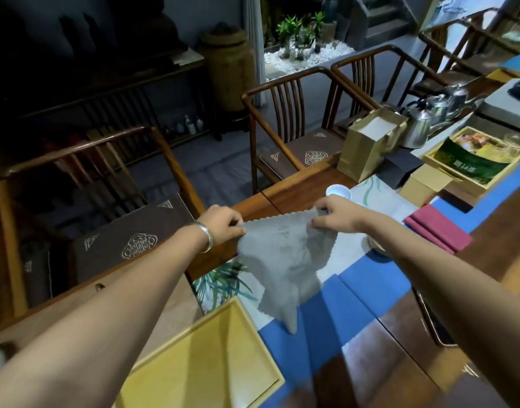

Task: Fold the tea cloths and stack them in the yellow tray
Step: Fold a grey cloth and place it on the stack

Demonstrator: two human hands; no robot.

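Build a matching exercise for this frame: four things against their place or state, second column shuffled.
1. grey cloth
2. yellow tray
3. maroon cloth
4. white cup

A. folded flat beyond the right forearm
B. nearest the camera, nothing visible in it
C. held up by two corners, hanging unfolded
D. just beyond the right hand

Pairs: 1-C, 2-B, 3-A, 4-D. The left hand pinches the other corner.

Across the long brown wooden table [297,191], three dark wooden spindle-back armchairs stand in a row from nine o'clock round to one o'clock; the nearest [85,172] and the middle one [285,113] carry brown seat cushions with pale embroidered emblems [135,240]. The grey plank floor [194,160] runs toward twelve o'clock, where green potted plants [300,33] sit brightly lit on white pebbles [308,55]. A tall tan lidded urn [227,69] stands beside them. At ten o'clock, a low dark shelf [120,92] lies in shadow. Grey stairs [382,19] rise at one o'clock.
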